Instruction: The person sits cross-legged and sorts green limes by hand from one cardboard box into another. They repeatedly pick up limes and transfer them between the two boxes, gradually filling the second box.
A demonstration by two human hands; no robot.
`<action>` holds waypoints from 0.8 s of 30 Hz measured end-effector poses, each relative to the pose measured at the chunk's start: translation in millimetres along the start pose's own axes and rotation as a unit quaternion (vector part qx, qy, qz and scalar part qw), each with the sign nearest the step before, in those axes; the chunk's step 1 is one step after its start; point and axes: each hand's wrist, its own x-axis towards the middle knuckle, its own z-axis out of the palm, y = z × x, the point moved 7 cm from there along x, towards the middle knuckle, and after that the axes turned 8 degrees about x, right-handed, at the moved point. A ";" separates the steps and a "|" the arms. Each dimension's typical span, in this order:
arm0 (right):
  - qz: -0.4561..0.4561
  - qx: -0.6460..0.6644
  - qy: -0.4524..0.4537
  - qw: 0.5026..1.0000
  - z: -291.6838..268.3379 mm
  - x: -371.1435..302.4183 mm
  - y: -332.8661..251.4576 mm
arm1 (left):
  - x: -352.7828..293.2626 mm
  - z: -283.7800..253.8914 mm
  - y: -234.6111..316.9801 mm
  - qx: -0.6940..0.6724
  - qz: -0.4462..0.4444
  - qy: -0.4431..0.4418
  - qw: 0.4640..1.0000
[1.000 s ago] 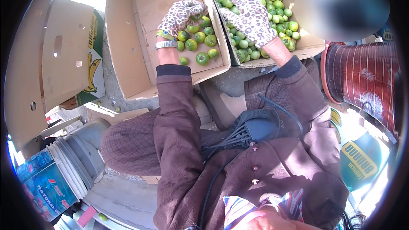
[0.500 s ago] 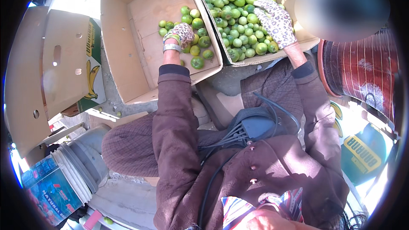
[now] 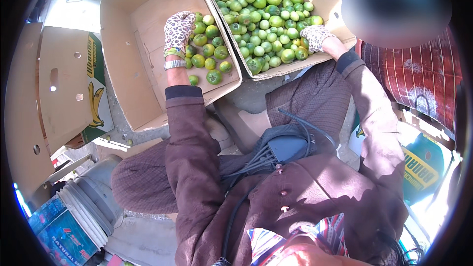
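Two open cardboard boxes sit in front of my knees. The left box (image 3: 123,44) holds a small cluster of green round fruits (image 3: 209,49). My left hand (image 3: 178,29), in a spotted glove with a metal watch at the wrist, rests curled on the upper left of that cluster. The right box (image 3: 335,10) is filled with many green fruits (image 3: 261,19). In a matching glove, my right hand (image 3: 315,37) lies at the near right corner of this box, fingers curled down around fruits in the pile.
A flattened cardboard box with a banana picture (image 3: 74,88) leans at the left. A grey bucket (image 3: 93,202) and a blue printed carton (image 3: 59,231) stand at lower left. A red striped sack (image 3: 419,79) is at the right. A black device with cables (image 3: 288,148) hangs at my chest.
My right hand has slid from the left side of the full box to its near right corner. My left hand has curled and shifted to the cluster's upper left.
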 end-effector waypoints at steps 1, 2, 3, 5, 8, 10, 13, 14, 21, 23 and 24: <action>-0.007 -0.038 -0.028 0.999 4.3 -0.5 -7.5 | 0.8 -0.5 -0.7 -0.024 0.003 -0.001 1.000; -0.006 -0.038 -0.019 0.999 6.3 4.3 -6.1 | 3.1 -1.2 -0.6 -0.034 0.005 -0.001 0.999; -0.007 -0.040 -0.011 0.999 7.9 7.3 -5.5 | 3.6 -4.1 -0.9 -0.054 0.006 0.012 0.998; -0.002 -0.037 -0.002 0.999 10.7 14.0 -3.0 | 5.5 -10.4 -1.5 -0.118 0.006 0.034 0.992; 0.043 0.019 0.021 0.999 -24.4 -7.3 -9.2 | -9.2 -14.6 17.6 -0.276 0.029 0.021 0.960; 0.015 0.106 0.209 0.972 -58.7 -22.0 -0.4 | -10.1 -13.3 34.5 -0.320 0.067 -0.017 0.945; -0.091 0.209 0.364 0.903 -127.5 -32.9 -46.0 | -26.1 -13.0 56.8 -0.354 0.132 -0.088 0.922; -0.114 0.222 0.384 0.889 -138.0 -37.0 -67.4 | -25.1 3.1 64.4 -0.369 0.153 -0.129 0.908; -0.370 0.339 0.473 0.724 -174.6 -32.5 -210.8 | -38.6 -7.1 70.1 -0.348 0.202 -0.139 0.905; -0.338 0.314 0.474 0.750 -162.4 -40.7 -198.9 | -35.2 -9.7 63.5 -0.313 0.186 -0.132 0.922; -0.320 0.301 0.474 0.764 -152.0 -46.9 -188.9 | -30.7 -3.4 57.9 -0.288 0.175 -0.134 0.932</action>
